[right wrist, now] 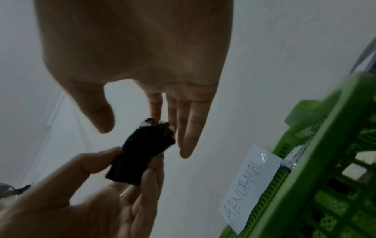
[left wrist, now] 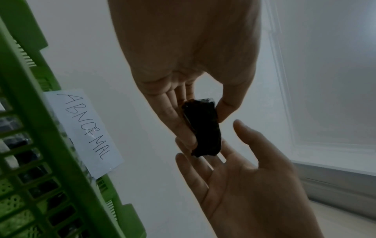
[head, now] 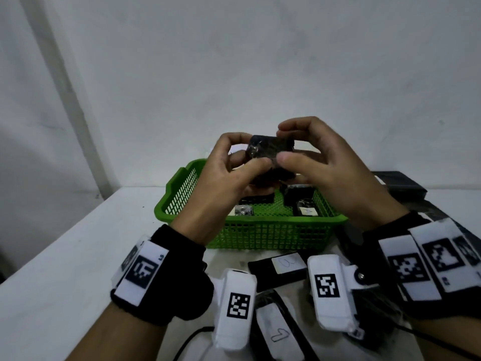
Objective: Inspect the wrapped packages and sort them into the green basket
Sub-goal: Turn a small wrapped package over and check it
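Observation:
A small black wrapped package (head: 270, 148) is held up over the green basket (head: 250, 221). My left hand (head: 247, 155) pinches its lower part between thumb and fingers, which the right wrist view shows plainly on the package (right wrist: 142, 154). My right hand (head: 285, 144) reaches in from the right. Its straight fingers (right wrist: 189, 128) touch the package's far end, and its thumb (right wrist: 101, 116) stands off it. In the left wrist view the package (left wrist: 205, 128) sits between my left thumb and fingers, with the right hand's fingers (left wrist: 193, 165) under it.
The basket holds black packages (head: 304, 204), some with white labels. A paper tag reading ABNORMAL (left wrist: 83, 133) hangs on its outer wall. More labelled black packages (head: 278, 269) lie on the white table (head: 78, 256) in front, others at the right (head: 398, 183). A wall stands close behind.

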A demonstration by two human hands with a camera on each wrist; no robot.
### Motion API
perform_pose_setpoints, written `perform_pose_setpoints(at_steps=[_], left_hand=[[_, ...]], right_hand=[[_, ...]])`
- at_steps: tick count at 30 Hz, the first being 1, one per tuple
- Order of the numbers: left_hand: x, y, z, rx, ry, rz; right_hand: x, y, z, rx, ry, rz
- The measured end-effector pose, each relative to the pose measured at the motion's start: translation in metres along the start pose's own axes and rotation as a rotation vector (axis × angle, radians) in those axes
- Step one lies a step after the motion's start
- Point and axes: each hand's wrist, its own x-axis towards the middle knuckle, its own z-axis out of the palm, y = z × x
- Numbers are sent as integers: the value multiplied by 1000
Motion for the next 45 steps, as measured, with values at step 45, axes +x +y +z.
perform_pose_setpoints(at_steps=[45], left_hand=[[1, -3, -3, 197, -58, 70]], right_hand=[[3, 6, -20, 73, -51, 62]])
